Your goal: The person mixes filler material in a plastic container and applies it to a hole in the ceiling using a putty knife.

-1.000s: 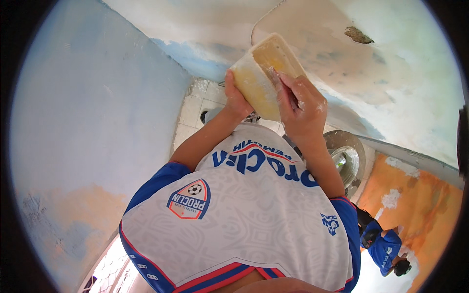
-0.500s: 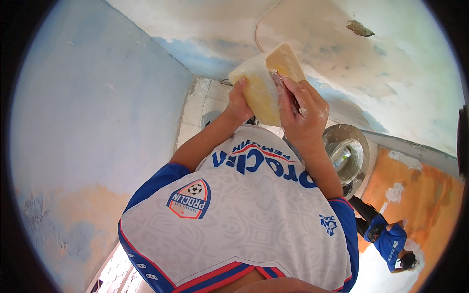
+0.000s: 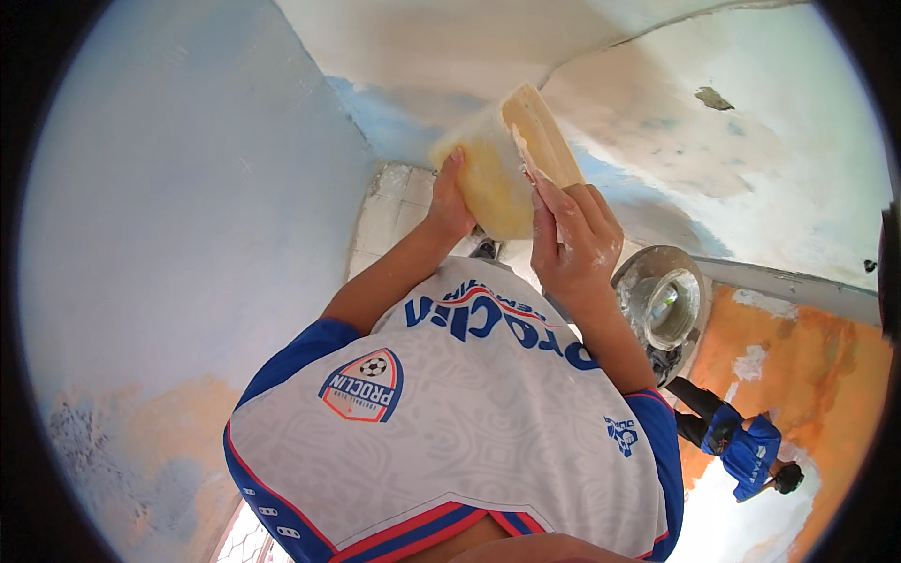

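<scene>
Float (image 3: 511, 159) btwn both hands; left fingers (image 3: 453, 178) underneath, right fingers (image 3: 549, 202) alongside.

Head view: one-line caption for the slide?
Left hand cradles a yellowish container while right hand holds a flat wooden-looking tool at its rim, above a tiled floor.

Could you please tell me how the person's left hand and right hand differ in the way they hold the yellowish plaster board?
The left hand cups the rounded yellow underside of the yellowish plaster board, palm against it; the right hand grips the wooden edge with fingers stretched upward along it. The right hand shows heavy white smears, while the left hand shows fewer. The right hand sits lower and nearer the camera than the left hand. Both are raised toward the patchy blue-and-white wall.
</scene>
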Tool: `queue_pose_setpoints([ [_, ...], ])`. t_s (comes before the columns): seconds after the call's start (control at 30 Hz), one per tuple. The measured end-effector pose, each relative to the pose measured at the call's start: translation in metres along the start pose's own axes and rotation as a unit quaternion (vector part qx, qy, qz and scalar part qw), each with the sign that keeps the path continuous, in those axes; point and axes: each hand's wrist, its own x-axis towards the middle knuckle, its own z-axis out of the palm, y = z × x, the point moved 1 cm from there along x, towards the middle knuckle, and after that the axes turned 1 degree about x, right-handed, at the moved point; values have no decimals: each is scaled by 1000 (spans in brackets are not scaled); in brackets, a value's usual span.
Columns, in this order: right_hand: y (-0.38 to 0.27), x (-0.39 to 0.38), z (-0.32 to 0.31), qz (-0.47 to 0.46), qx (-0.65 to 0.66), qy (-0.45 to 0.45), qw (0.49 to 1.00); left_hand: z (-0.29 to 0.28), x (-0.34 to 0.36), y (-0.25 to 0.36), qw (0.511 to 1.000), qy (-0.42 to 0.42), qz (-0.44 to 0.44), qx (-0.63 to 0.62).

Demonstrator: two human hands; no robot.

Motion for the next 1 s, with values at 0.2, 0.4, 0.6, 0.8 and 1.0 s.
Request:
queue_pose_setpoints([
  [0.2,-56,-6,32,-2,-11,-45,999,-52,-16,41,1000,-7,12,-20],
  [0.4,-87,-14,55,-55,-27,-5,998,-77,-32,74,1000,16,16,-12],
  [0.6,-73,-4,59,237,162,264,921,-82,-44,108,1000,-10,21,-14],
  [0.8,-36,27,71,385,374,162,828,-76,-52,130,1000,6,-14,-13],
  [1.0,-39,48,93,378,296,-3,877,-63,-59,137,1000,-12,-18,-15],
])
